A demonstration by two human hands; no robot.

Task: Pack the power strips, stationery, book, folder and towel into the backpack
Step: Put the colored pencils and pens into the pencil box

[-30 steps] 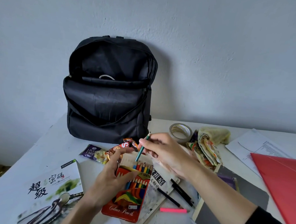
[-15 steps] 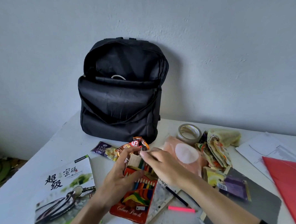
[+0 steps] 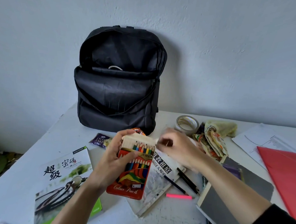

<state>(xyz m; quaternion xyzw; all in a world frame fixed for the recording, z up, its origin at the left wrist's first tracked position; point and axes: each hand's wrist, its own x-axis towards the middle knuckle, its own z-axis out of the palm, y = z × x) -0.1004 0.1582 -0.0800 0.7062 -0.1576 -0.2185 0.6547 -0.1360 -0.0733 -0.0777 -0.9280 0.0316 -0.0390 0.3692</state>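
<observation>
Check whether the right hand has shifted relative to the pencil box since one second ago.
Yes. The right hand held a green pencil above the colour pencil box; now it sits at the box's upper right flap, pencil gone from its fingers.

pencil box (image 3: 130, 176) "Colour Pencils", wrapper (image 3: 99, 140) (LAYER CAKE)

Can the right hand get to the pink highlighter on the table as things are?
Probably yes. The pink highlighter lies bare on the table, just below the right hand, with nothing over it. That hand is at the flap of the pencil box, so it must leave that first.
</observation>
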